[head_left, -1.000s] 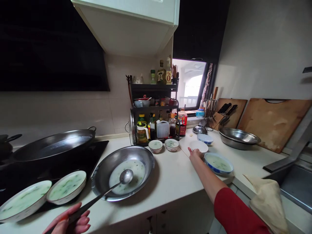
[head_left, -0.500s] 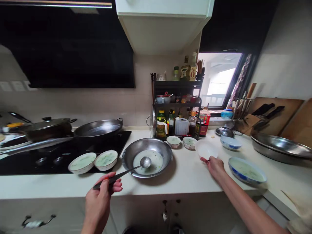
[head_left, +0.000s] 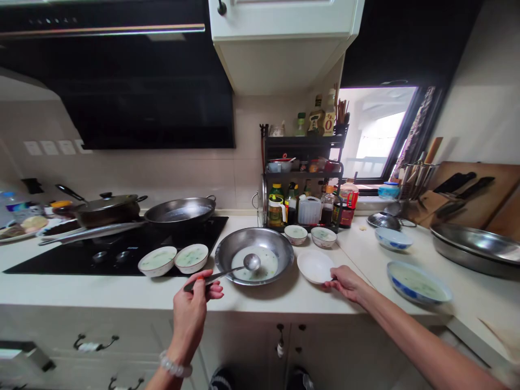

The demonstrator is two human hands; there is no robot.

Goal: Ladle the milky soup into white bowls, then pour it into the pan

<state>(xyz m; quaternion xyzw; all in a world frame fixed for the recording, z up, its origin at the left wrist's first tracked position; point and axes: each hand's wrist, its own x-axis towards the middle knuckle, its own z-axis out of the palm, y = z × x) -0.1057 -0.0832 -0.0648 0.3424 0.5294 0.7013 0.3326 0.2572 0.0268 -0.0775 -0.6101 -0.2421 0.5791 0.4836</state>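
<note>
My left hand (head_left: 199,295) is closed round the dark handle of a ladle (head_left: 252,262). The ladle's bowl hangs over a wide metal basin (head_left: 284,260) with pale, green-flecked soup (head_left: 266,269) in it. A white bowl (head_left: 314,265) with no soup visible in it is pinched at its near right edge by my right hand (head_left: 345,284), just right of the basin. Two small filled bowls (head_left: 157,261) (head_left: 192,258) sit left of the basin, and two more (head_left: 296,234) (head_left: 324,236) stand behind the white bowl. Farther right is a larger blue-and-white bowl of soup (head_left: 418,281).
At left, a lidded pan (head_left: 108,208) and a wok (head_left: 181,211) stand on the black hob (head_left: 162,235). A rack (head_left: 303,173) of bottles backs the counter. A blue-patterned bowl (head_left: 393,238), metal pans (head_left: 475,249) and a knife block (head_left: 430,206) are on the right.
My right hand has brought the white bowl leftward, closer to the basin. My left hand still holds the ladle over the soup. The whole view has shifted slightly.
</note>
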